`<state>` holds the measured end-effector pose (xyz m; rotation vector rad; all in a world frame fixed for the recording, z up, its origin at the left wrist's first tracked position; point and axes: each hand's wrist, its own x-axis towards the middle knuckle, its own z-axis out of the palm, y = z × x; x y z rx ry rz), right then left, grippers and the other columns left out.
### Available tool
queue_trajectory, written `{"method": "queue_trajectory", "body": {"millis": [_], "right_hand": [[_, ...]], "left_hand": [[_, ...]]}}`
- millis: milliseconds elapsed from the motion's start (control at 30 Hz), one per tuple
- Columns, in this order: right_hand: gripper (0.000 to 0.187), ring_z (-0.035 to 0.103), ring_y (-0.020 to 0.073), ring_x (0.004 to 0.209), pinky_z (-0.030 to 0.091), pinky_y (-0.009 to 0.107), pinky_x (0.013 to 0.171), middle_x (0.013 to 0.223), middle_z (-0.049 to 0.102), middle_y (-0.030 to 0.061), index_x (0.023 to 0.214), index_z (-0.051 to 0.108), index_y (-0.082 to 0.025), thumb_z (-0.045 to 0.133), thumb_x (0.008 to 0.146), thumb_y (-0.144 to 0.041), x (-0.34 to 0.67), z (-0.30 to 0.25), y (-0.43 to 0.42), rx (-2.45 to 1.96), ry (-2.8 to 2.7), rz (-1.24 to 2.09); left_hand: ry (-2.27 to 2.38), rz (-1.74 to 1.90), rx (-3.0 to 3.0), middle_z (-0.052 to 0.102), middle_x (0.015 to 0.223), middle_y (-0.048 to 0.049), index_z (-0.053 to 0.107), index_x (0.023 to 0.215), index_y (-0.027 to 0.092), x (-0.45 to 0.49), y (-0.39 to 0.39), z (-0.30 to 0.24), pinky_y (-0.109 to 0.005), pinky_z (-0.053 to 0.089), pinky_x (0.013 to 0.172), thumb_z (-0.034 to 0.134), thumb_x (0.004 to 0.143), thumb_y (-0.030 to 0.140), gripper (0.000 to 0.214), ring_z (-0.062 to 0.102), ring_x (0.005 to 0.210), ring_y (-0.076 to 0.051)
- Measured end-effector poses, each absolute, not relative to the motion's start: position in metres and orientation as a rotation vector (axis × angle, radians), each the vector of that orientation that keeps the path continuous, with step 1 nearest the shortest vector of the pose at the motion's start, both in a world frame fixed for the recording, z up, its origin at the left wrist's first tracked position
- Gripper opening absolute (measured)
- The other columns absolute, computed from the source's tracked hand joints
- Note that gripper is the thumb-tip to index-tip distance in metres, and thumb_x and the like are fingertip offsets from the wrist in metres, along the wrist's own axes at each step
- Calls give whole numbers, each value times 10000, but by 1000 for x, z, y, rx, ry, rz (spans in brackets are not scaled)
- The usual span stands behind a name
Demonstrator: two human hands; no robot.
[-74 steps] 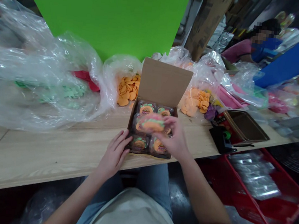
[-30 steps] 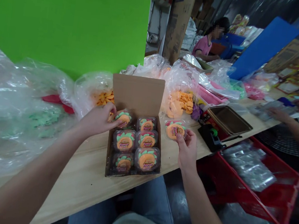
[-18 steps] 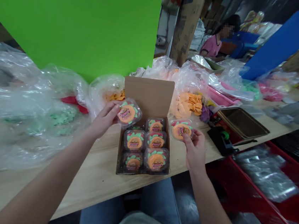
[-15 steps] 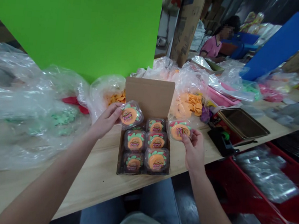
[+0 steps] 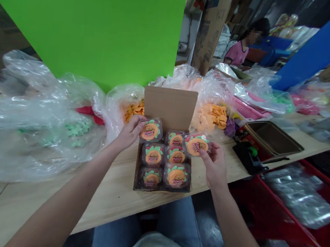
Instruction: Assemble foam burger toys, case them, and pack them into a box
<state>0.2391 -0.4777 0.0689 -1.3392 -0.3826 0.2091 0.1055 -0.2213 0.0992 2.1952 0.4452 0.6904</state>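
My left hand (image 5: 129, 132) pinches a clear round pack (image 5: 151, 130) holding an orange biscuit with a green-and-pink rim, just over the box's far left corner. My right hand (image 5: 214, 165) holds a matching pack (image 5: 195, 144) by its edge, above the box's far right corner. Between them stands an open cardboard box, its lid (image 5: 169, 107) upright. Several similar packs (image 5: 164, 163) sit snugly inside, and the box's floor is hidden beneath them.
The box rests on a pale wooden table (image 5: 36, 200) among plastic bags of orange pieces (image 5: 211, 116) and green pieces (image 5: 77, 130). To the right are a black tape dispenser (image 5: 248, 156) and a brown tray (image 5: 272, 138). A red basket (image 5: 301, 197) sits lower right. A co-worker in pink (image 5: 237, 53) sits beyond.
Both hands have moved inward over the box, carrying their packs closer together. The right pack now overlaps the box's far right corner. The view has shifted slightly.
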Motion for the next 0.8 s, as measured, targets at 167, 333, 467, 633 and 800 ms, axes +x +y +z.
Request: {"method": "queue_trajectory", "body": {"millis": [167,333,467,633,800], "right_hand": [[450,609,158,840,524,332,763,996,596,32,1009,492,-216,719,654,-373,232,82,-473,-1352,-441,309],[430,608,153,837,525,309,734,950,602,19,998,486,-209,708,664,-364,226,94,-470,-1349,-539,439],[413,604,140,796,514,306,718,969,595,8,1029,488,-225,689,691,-350,216,105,-467,-1449,-779,517],[398,568,160,883,462,315,788,1046,580,36,1082,527,-220,668,722,-311,198,112,-451,-1677,-1408,426],[341,539,220,967,300,450,973,980,629,55,1031,576,-195,672,741,-346,185,100,-433,-1838,-1926,306]], "left_hand": [[335,473,2545,608,964,-80,493,1071,172,121,-213,92,-361,422,806,402,843,504,413,573,879,-221],[312,455,2899,564,1041,-114,570,1076,200,128,-216,85,-423,378,866,392,848,501,418,516,998,-276],[229,505,2889,537,1079,-112,522,1195,197,125,-223,87,-379,395,878,350,885,417,418,508,1011,-242],[175,446,2801,532,1136,-103,513,1213,195,122,-225,88,-373,397,904,379,877,423,427,513,1042,-229],[244,702,2686,449,1295,-113,490,1230,189,103,-232,81,-430,304,1017,418,871,378,412,390,1219,-242]]}}
